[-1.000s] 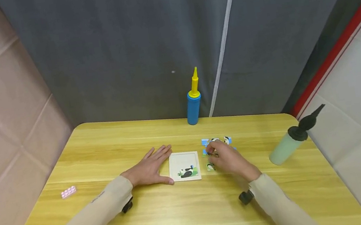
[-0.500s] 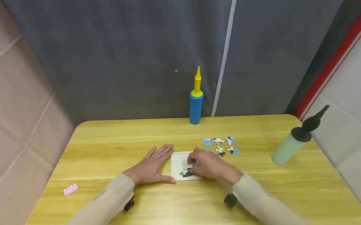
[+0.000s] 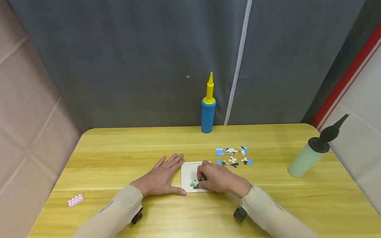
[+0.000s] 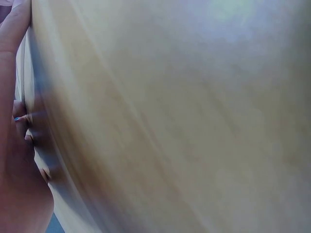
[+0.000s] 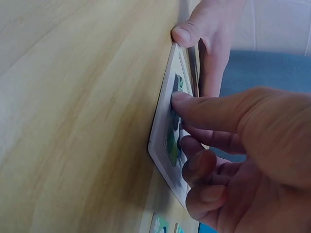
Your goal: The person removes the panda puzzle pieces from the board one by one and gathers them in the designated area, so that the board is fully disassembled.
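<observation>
A small white puzzle frame [image 3: 187, 172] lies flat at the middle of the table, with panda jigsaw pieces [image 5: 172, 144] in its lower part. My right hand [image 3: 218, 178] is over the frame, its thumb and fingertips pinching a dark jigsaw piece [image 5: 176, 119] down at those pieces. Much of the held piece is hidden by the fingers. My left hand [image 3: 160, 179] lies spread on the table at the frame's left side, its thumb [image 5: 183, 35] at the frame's corner. Several loose jigsaw pieces [image 3: 231, 151] lie in two rows right of the frame.
A blue and yellow hand pump [image 3: 208, 114] stands at the back edge by the grey curtain. On the right is a pale green pump with a black top [image 3: 306, 159]. A pink toy brick [image 3: 75, 200] lies at the left.
My right hand has moved left from the loose pieces to the frame, bringing a piece from below the rows. My left hand has stayed put beside the frame.
</observation>
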The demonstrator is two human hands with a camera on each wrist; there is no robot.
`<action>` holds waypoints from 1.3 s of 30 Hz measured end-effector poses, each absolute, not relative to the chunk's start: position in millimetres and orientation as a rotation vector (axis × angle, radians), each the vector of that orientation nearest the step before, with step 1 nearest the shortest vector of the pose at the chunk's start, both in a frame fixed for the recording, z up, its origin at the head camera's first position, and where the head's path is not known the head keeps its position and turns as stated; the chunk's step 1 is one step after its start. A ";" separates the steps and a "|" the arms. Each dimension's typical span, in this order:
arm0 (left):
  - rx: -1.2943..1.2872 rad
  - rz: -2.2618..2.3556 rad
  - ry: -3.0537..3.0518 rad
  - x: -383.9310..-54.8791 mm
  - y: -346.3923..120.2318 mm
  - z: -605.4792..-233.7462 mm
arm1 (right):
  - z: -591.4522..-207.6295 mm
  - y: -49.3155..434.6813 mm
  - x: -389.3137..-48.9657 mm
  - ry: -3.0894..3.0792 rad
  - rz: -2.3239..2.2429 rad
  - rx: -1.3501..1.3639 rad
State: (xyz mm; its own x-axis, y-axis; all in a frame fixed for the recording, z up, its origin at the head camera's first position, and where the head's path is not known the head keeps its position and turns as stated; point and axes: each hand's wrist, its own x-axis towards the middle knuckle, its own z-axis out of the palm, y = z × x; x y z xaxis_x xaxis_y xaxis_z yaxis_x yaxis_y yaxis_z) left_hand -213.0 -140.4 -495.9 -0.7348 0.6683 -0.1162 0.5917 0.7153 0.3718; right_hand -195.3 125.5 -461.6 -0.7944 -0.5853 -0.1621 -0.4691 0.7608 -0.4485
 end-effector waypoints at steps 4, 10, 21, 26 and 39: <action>1.006 0.456 2.683 -213.4 -140.8 -497.6 | -462.5 125.7 -194.5 2.661 -0.581 -0.838; 1.004 0.448 2.683 -213.8 -140.7 -498.0 | -463.4 125.5 -192.8 2.662 -0.602 -0.869; 0.998 0.450 2.679 -213.9 -141.2 -497.7 | -462.1 126.1 -190.3 2.688 -0.544 -0.877; 1.006 0.450 2.683 -214.0 -140.9 -497.2 | -461.9 126.4 -190.1 2.698 -0.559 -0.873; 1.001 0.453 2.683 -213.7 -141.8 -498.7 | -468.7 128.2 -186.0 2.683 -0.655 -0.952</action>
